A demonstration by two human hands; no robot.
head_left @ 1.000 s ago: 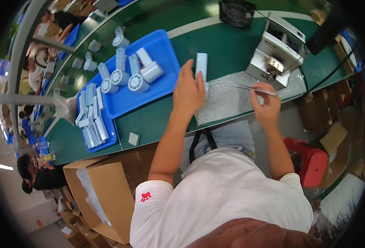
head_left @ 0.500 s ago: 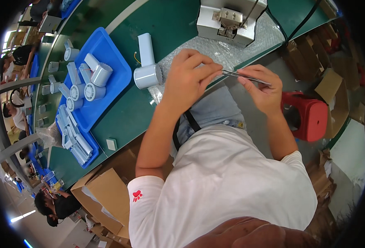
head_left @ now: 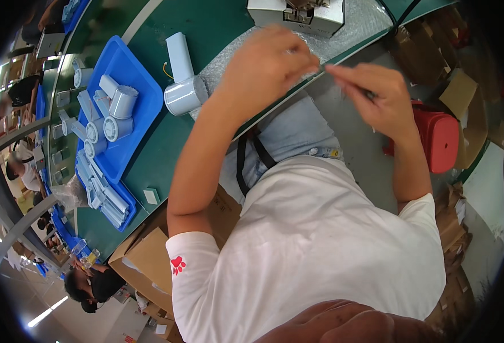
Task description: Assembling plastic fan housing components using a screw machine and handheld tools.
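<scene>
My left hand (head_left: 272, 66) is raised over the near edge of the green bench, its fingers bent together and smeared by motion. What those fingers pinch, if anything, is too blurred to make out. Just to its right, my right hand (head_left: 378, 94) is closed, fingertips pointing at the left hand with a small gap between. The thin metal tweezers seen in it earlier are almost wholly hidden in the grip. Left of my left forearm lies a pale blue round housing with a handle (head_left: 184, 96), a thin wire beside it. A white box-shaped machine with a metal fixture (head_left: 298, 16) stands beyond my hands.
Bubble wrap (head_left: 355, 28) covers part of the green bench (head_left: 172, 146). A blue tray (head_left: 143, 86) holds several similar housings; a smaller blue tray (head_left: 127, 214) holds pale blue strips. A red stool (head_left: 440, 140) and cardboard boxes (head_left: 149, 260) stand about. Other people sit at far left.
Both hands have shifted up in the picture, and the right hand has turned, so the tweezers no longer show plainly. The bench, trays and machine appear shifted as the view moved.
</scene>
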